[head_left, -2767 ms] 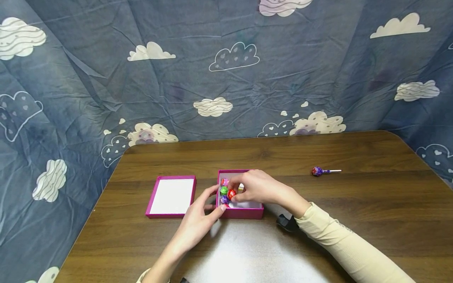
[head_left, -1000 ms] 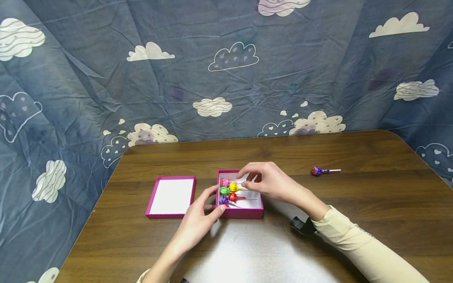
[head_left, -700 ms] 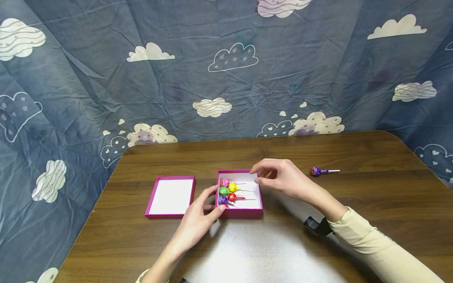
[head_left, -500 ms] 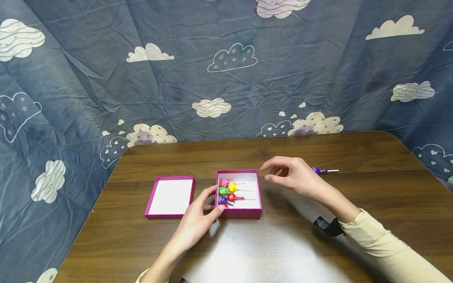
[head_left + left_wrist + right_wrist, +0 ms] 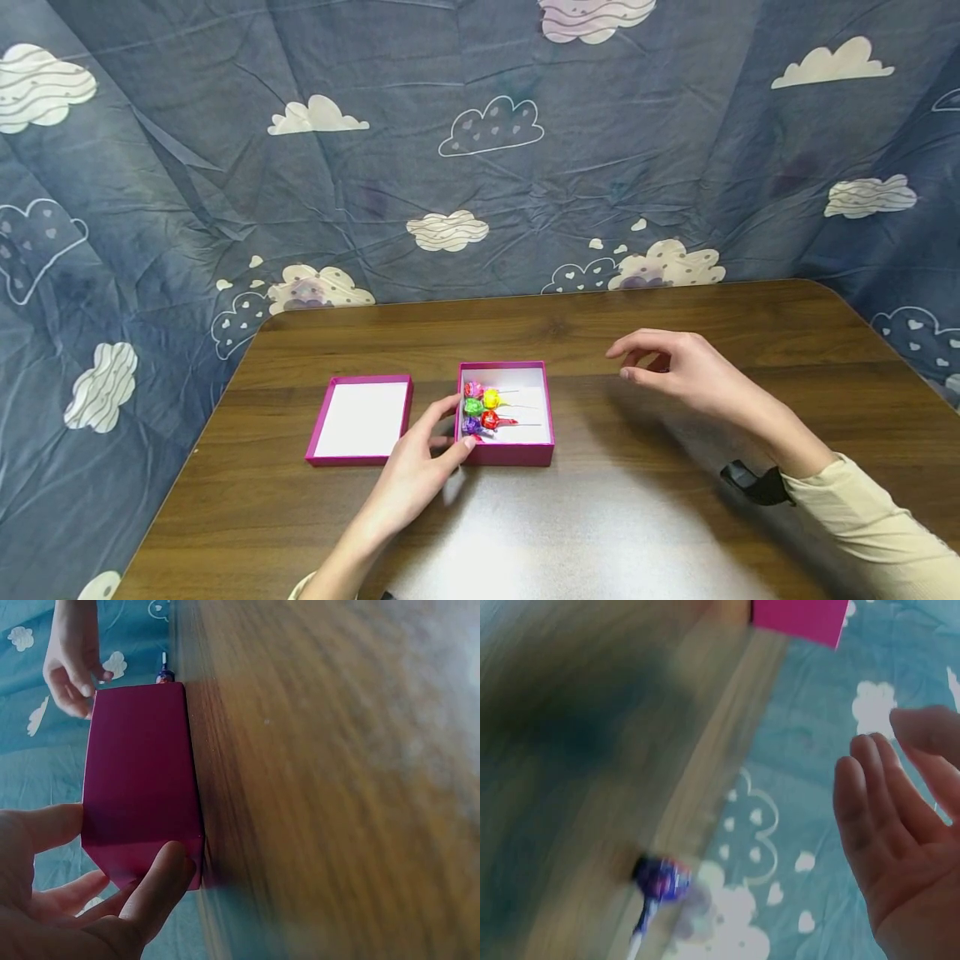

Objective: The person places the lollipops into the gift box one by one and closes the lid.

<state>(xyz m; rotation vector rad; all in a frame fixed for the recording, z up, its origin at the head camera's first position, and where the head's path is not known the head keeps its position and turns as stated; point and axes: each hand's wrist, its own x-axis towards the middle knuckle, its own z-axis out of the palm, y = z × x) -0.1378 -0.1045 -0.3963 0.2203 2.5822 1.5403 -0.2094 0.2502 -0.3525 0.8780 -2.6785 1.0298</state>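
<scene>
A magenta box [image 5: 513,455] with a white inside holds several wrapped lollipops, among them a green one [image 5: 473,407], a yellow one [image 5: 491,399] and a red one [image 5: 491,420], their heads gathered at its left side. My left hand [image 5: 418,467] grips that left end, its thumb [image 5: 159,889] pressed on the wall near the corner in the left wrist view. To the right of the box my right hand [image 5: 693,371] hovers over the table, fingers loosely bent and holding nothing. A purple lollipop [image 5: 660,881] lies on the table; in the head view the right hand hides it.
The box's lid [image 5: 360,419], white inside up with magenta edges, lies left of the box. The wooden table [image 5: 600,533] reaches back to a blue curtain [image 5: 525,217] with a cloud print. A black strap [image 5: 753,483] is on the right wrist.
My right hand first set a red lollipop down in the box, then let go, withdrew and moved right toward the lone purple lollipop. The left hand has stayed at the box.
</scene>
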